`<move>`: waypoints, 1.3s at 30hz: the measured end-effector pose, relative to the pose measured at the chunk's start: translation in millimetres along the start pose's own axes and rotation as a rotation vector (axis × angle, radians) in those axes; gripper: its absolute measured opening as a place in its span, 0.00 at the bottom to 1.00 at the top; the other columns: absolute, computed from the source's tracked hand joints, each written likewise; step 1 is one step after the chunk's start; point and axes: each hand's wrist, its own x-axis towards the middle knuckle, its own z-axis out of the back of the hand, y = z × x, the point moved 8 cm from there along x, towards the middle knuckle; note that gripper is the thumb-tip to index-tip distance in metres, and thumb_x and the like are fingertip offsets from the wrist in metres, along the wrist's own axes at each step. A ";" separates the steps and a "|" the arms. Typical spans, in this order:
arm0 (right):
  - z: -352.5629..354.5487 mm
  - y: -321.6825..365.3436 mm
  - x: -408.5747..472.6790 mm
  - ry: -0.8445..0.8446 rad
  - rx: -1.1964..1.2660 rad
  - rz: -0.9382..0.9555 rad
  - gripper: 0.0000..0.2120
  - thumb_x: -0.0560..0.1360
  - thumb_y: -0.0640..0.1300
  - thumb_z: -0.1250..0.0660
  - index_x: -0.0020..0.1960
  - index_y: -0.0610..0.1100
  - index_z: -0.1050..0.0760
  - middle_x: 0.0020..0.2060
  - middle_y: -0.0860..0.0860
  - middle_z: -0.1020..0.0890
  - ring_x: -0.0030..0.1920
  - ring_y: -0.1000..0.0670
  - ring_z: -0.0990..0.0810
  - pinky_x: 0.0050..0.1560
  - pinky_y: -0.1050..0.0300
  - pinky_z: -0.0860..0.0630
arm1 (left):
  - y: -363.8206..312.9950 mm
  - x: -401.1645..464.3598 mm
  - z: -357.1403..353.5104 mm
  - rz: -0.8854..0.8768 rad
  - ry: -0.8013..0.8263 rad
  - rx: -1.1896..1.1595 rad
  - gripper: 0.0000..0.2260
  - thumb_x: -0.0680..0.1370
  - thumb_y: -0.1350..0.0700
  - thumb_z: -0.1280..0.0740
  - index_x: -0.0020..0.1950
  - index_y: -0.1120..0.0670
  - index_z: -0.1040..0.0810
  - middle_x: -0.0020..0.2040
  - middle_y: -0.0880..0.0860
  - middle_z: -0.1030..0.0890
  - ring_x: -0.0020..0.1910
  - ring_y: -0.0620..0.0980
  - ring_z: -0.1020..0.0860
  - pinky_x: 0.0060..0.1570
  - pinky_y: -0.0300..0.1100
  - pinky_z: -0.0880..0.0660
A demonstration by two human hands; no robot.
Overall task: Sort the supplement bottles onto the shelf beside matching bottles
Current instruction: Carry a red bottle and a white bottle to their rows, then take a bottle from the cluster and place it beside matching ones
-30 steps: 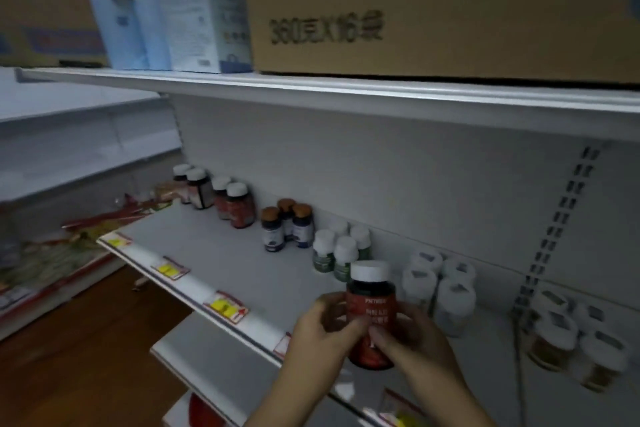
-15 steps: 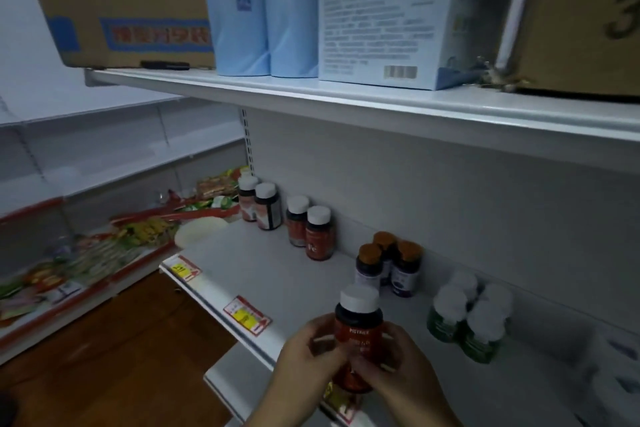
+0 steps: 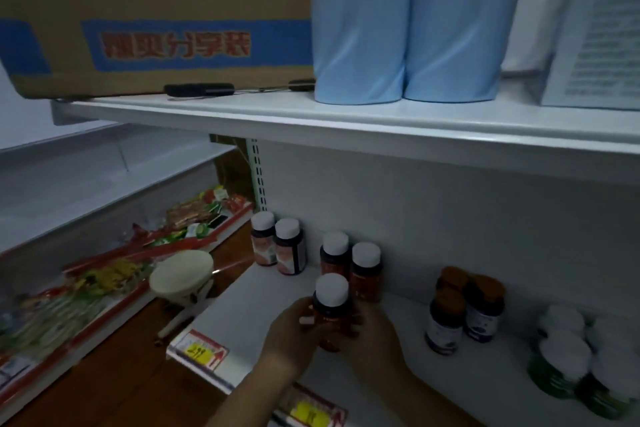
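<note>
A dark red supplement bottle (image 3: 331, 308) with a white cap stands upright between my left hand (image 3: 289, 336) and my right hand (image 3: 375, 336), both wrapped around its body. It is just in front of two matching red bottles (image 3: 349, 267) with white caps on the white shelf (image 3: 263, 319). Whether its base touches the shelf is hidden by my fingers. Left of them stand two bottles with pale orange labels (image 3: 278, 246). To the right are orange-capped bottles (image 3: 464, 308) and green bottles with white caps (image 3: 575, 360).
The upper shelf (image 3: 346, 121) hangs close above, carrying a cardboard box (image 3: 156, 17) and blue packs (image 3: 408, 21). Yellow price tags (image 3: 199, 350) line the shelf's front edge. At the left are a round white object (image 3: 181, 274) and a lower shelf of snack packets (image 3: 104, 274).
The view has swung left and closer along the shelf. My hands have carried the red bottle from the white-capped jars to right in front of the two matching red bottles.
</note>
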 end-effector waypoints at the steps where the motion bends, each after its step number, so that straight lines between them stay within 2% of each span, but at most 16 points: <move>1: -5.3 2.8 6.5 -0.037 -0.041 -0.009 0.31 0.59 0.65 0.30 0.59 0.55 0.25 0.53 0.58 0.19 0.53 0.56 0.20 0.53 0.56 0.22 | -0.2 10.7 6.7 -0.038 0.020 0.040 0.14 0.73 0.57 0.29 0.55 0.46 0.27 0.47 0.44 0.22 0.45 0.44 0.21 0.42 0.30 0.26; 5: -16.1 12.3 28.6 -0.148 -0.233 -0.051 0.38 0.58 0.75 0.41 0.59 0.54 0.25 0.55 0.54 0.20 0.55 0.52 0.21 0.53 0.59 0.26 | -4.5 46.6 21.8 -0.200 0.088 0.182 0.16 0.75 0.56 0.33 0.63 0.49 0.26 0.54 0.44 0.20 0.41 0.35 0.25 0.40 0.23 0.30; 6: -16.4 12.4 32.2 -0.169 -0.260 -0.053 0.36 0.60 0.75 0.41 0.60 0.55 0.25 0.56 0.55 0.20 0.55 0.52 0.22 0.53 0.59 0.27 | -5.1 52.4 21.2 -0.214 0.110 0.193 0.16 0.76 0.55 0.34 0.63 0.48 0.27 0.53 0.43 0.21 0.39 0.32 0.26 0.38 0.22 0.30; 8: -16.8 21.5 35.4 -0.172 -0.313 -0.068 0.27 0.66 0.66 0.35 0.61 0.55 0.26 0.57 0.56 0.20 0.57 0.52 0.22 0.50 0.62 0.30 | -8.3 58.8 19.0 -0.247 0.156 0.231 0.15 0.77 0.53 0.35 0.63 0.45 0.29 0.54 0.43 0.21 0.39 0.34 0.25 0.41 0.25 0.29; 10: -17.2 23.9 41.5 -0.169 -0.376 -0.078 0.24 0.69 0.62 0.35 0.61 0.52 0.25 0.57 0.53 0.19 0.57 0.50 0.22 0.49 0.64 0.33 | -9.5 62.6 16.7 -0.280 0.228 0.341 0.18 0.77 0.48 0.36 0.66 0.43 0.33 0.63 0.46 0.23 0.50 0.42 0.22 0.54 0.35 0.28; 12: -17.9 23.1 41.9 -0.103 -0.390 -0.131 0.34 0.66 0.71 0.40 0.60 0.47 0.24 0.57 0.48 0.19 0.57 0.48 0.22 0.50 0.62 0.32 | -12.9 67.0 21.3 -0.343 0.270 0.493 0.25 0.76 0.43 0.38 0.71 0.45 0.39 0.69 0.47 0.29 0.63 0.47 0.27 0.61 0.39 0.32; 15: -4.0 32.6 21.4 -0.101 -0.440 -0.152 0.41 0.62 0.79 0.46 0.60 0.50 0.25 0.58 0.51 0.20 0.59 0.49 0.23 0.55 0.56 0.28 | -45.4 63.8 44.9 -0.541 0.207 0.624 0.27 0.74 0.36 0.43 0.68 0.48 0.34 0.66 0.49 0.29 0.64 0.50 0.28 0.57 0.39 0.31; 17: 6.9 52.9 -2.1 -0.073 -0.568 -0.077 0.50 0.60 0.79 0.61 0.65 0.50 0.29 0.63 0.51 0.24 0.63 0.49 0.27 0.63 0.55 0.30 | -76.4 56.8 53.0 -0.674 0.172 0.706 0.28 0.72 0.34 0.46 0.65 0.49 0.32 0.64 0.51 0.28 0.62 0.51 0.28 0.55 0.41 0.29; 19: 21.3 75.1 -28.6 -0.063 -0.687 0.010 0.50 0.60 0.73 0.66 0.70 0.48 0.35 0.68 0.49 0.28 0.68 0.48 0.31 0.67 0.55 0.35 | -101.1 49.6 43.9 -0.746 0.226 0.777 0.28 0.76 0.39 0.43 0.73 0.50 0.40 0.73 0.53 0.35 0.72 0.51 0.37 0.68 0.44 0.36; 21: 42.6 87.0 -52.1 -0.070 -0.746 0.042 0.46 0.64 0.70 0.65 0.73 0.48 0.40 0.72 0.49 0.34 0.72 0.49 0.36 0.70 0.56 0.39 | -120.4 36.0 21.9 -0.779 0.348 0.841 0.29 0.78 0.42 0.43 0.76 0.48 0.49 0.78 0.49 0.48 0.77 0.46 0.50 0.73 0.42 0.49; 23: 63.5 78.8 -72.5 0.012 -0.841 -0.009 0.45 0.63 0.70 0.64 0.75 0.50 0.46 0.76 0.51 0.43 0.76 0.50 0.46 0.74 0.56 0.48 | -137.6 21.3 -6.0 -0.821 0.472 0.885 0.32 0.78 0.41 0.42 0.76 0.48 0.53 0.78 0.48 0.53 0.77 0.46 0.56 0.74 0.43 0.54; 26: 100.7 62.5 -116.3 0.084 -0.929 -0.071 0.48 0.61 0.72 0.62 0.76 0.50 0.50 0.78 0.51 0.53 0.77 0.49 0.57 0.75 0.53 0.57 | -154.9 -3.0 -58.1 -0.851 0.589 1.028 0.42 0.70 0.28 0.46 0.76 0.48 0.55 0.78 0.51 0.58 0.77 0.50 0.60 0.76 0.50 0.55; 30: 170.0 41.4 -192.4 -0.064 -0.969 -0.096 0.41 0.71 0.70 0.51 0.76 0.49 0.49 0.78 0.46 0.52 0.77 0.44 0.54 0.76 0.45 0.53 | -187.5 -64.0 -145.8 -0.929 0.680 0.992 0.37 0.73 0.35 0.42 0.76 0.47 0.53 0.78 0.53 0.58 0.77 0.53 0.59 0.76 0.52 0.54; 32: 208.0 29.9 -236.8 -0.095 -1.030 -0.135 0.36 0.75 0.63 0.42 0.76 0.49 0.49 0.77 0.46 0.51 0.77 0.43 0.54 0.75 0.42 0.54 | -205.8 -109.7 -195.6 -0.995 0.719 0.968 0.35 0.75 0.37 0.42 0.76 0.47 0.54 0.78 0.51 0.58 0.77 0.52 0.60 0.76 0.52 0.55; 35: 265.8 3.5 -313.7 -0.134 -0.985 -0.309 0.34 0.76 0.61 0.43 0.76 0.52 0.50 0.78 0.49 0.53 0.77 0.47 0.58 0.75 0.41 0.58 | -229.8 -183.3 -265.6 -1.066 0.772 0.918 0.33 0.76 0.38 0.43 0.76 0.46 0.53 0.78 0.49 0.59 0.77 0.51 0.61 0.76 0.52 0.57; 39: 330.0 -16.8 -420.7 -0.242 -0.921 -0.482 0.33 0.76 0.61 0.42 0.76 0.54 0.51 0.78 0.50 0.54 0.77 0.47 0.59 0.75 0.42 0.59 | -258.1 -275.1 -345.0 -1.202 0.814 0.820 0.31 0.76 0.41 0.39 0.76 0.46 0.47 0.77 0.50 0.63 0.77 0.50 0.60 0.76 0.46 0.52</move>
